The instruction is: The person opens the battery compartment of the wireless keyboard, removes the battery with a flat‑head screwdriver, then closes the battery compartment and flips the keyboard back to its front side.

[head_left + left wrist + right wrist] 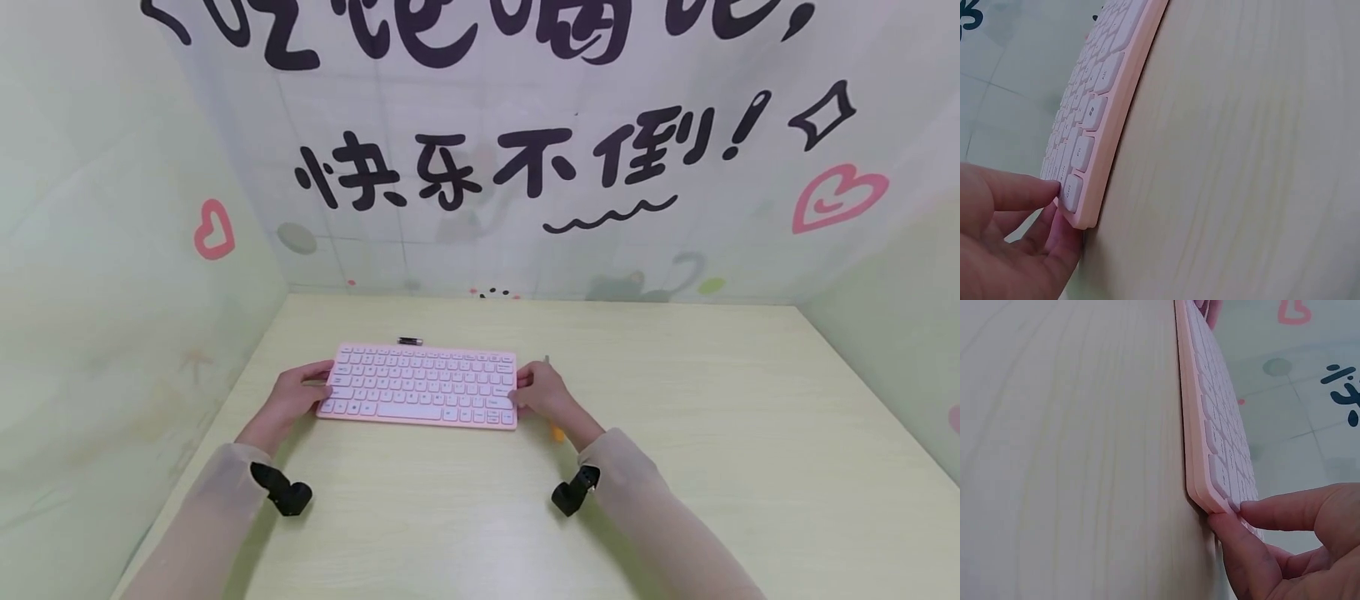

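A pink keyboard with white keys lies face up, its front edge at or very near the tabletop. My left hand grips its left end, the thumb at the front left corner key in the left wrist view, where the hand shows close up. At the opposite end my right hand pinches the right edge. The right wrist view shows the fingers of that hand at the front right corner of the keyboard.
Behind the keyboard lies a small dark stick-like item. Beside my right wrist an orange piece shows, and a thin grey tip sticks out beyond the hand; the part between is hidden. A printed cloth wall borders the pale wooden table.
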`<state>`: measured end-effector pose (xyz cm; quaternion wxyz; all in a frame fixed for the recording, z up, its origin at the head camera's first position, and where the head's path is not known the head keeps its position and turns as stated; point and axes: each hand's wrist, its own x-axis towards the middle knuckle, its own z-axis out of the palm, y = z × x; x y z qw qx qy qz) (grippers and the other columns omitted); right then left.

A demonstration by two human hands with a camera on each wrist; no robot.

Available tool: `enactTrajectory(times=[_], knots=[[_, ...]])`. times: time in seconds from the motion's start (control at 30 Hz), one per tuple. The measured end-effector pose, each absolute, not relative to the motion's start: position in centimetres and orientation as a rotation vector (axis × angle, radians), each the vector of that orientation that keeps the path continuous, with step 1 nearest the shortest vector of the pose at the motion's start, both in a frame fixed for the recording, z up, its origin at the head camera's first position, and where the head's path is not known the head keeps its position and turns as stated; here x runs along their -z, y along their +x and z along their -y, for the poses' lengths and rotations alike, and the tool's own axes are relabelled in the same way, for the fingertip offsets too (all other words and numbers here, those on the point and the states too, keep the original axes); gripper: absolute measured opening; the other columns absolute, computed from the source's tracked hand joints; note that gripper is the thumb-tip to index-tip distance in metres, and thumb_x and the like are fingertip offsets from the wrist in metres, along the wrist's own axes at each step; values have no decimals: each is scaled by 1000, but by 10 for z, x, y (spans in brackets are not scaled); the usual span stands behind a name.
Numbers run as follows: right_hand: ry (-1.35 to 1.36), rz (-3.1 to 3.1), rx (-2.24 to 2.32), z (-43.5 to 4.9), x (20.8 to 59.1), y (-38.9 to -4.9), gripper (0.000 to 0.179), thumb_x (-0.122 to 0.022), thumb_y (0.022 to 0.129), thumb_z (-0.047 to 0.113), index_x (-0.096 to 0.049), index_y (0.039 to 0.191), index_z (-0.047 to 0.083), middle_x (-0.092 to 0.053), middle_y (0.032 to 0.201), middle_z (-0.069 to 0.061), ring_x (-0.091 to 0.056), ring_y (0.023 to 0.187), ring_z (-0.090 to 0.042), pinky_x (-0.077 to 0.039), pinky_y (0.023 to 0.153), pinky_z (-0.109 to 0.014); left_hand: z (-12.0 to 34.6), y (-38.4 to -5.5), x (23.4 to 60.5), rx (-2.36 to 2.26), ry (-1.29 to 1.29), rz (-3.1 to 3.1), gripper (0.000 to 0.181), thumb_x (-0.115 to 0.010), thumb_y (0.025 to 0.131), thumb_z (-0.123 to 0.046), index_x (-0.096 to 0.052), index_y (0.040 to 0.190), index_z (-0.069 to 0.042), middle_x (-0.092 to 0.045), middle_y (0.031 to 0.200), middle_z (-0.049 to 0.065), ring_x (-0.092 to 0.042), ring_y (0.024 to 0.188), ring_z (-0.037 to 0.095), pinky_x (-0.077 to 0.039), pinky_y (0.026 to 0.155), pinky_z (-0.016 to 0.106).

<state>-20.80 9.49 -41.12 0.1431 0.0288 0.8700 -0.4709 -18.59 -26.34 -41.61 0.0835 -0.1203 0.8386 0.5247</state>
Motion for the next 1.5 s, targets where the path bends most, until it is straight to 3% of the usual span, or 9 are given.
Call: enactTrajectory(times=[0.17, 0.43, 0.6, 0.7, 0.83, 1.07, 1.23, 1.37, 1.5], knots=[[83, -2509, 1369, -94, 410, -208, 28, -66, 80, -2, -55, 106, -5, -55, 91, -12, -54, 76, -20, -51, 61, -27, 264, -187, 417, -1556, -344, -2525, 52, -50, 89, 5, -34, 138, 3, -42, 127, 26, -52, 91, 19, -45, 63, 19], [22, -2468, 1383, -104, 396, -209, 39, -65, 82, 2, -56, 119, -6, -57, 95, -13, -56, 79, -21, -53, 64, -28, 268, -189, 411, -1438, -290, -2590, 52, -51, 90, -4, -32, 138, 6, -42, 125, 28, -48, 101, 29, -47, 69, 25], [-32, -2437, 1383, -130, 380, -216, 37, -59, 88, 7, -53, 122, -6, -57, 102, -19, -60, 87, -28, -54, 66, -32, 273, -189, 392, -1369, -221, -2683, 50, -47, 93, -7, -31, 137, 8, -40, 127, 31, -45, 110, 38, -48, 80, 36], [-130, -2460, 1362, -156, 368, -224, 39, -56, 91, 10, -50, 124, -8, -56, 107, -23, -58, 95, -33, -53, 71, -36, 279, -189, 376, -1311, -151, -2746, 51, -45, 95, -11, -28, 139, 7, -35, 132, 32, -39, 117, 44, -42, 90, 47], [-304, -2570, 1254, -193, 350, -236, 43, -54, 93, 16, -47, 126, -9, -55, 113, -27, -54, 101, -38, -49, 81, -42, 288, -191, 355, -1234, -41, -2855, 53, -43, 97, -20, -26, 141, 4, -27, 138, 32, -33, 121, 48, -35, 93, 56], [-424, -2765, 1064, -247, 307, -251, 54, -47, 96, 31, -39, 133, -8, -39, 132, -30, -42, 116, -44, -36, 93, -54, 296, -202, 330, -1020, 179, -3169, 55, -42, 98, -26, -26, 141, 4, -20, 139, 33, -24, 124, 49, -25, 95, 62], [-401, -2878, 950, -272, 273, -257, 66, -42, 96, 43, -26, 141, -3, -18, 145, -27, -19, 129, -46, -18, 100, -61, 299, -206, 307, -805, 219, -3344, 61, -44, 96, -29, -19, 144, 0, -7, 148, 24, -10, 132, 46, -18, 97, 64], [-430, -3016, 869, -285, 251, -262, 70, -41, 95, 45, -19, 145, 1, -4, 148, -26, -1, 134, -44, -2, 100, -64, 304, -208, 293, -630, 237, -3449, 66, -47, 96, -29, -13, 146, -3, -1, 150, 20, -6, 134, 43, -10, 101, 63], [-458, -3203, 671, -292, 238, -268, 72, -39, 94, 49, -15, 147, 7, 1, 150, -22, 5, 134, -44, 11, 96, -67, 308, -210, 289, -497, 253, -3500, 70, -47, 95, -31, -8, 147, -5, 3, 151, 19, -2, 135, 41, 0, 103, 61]])
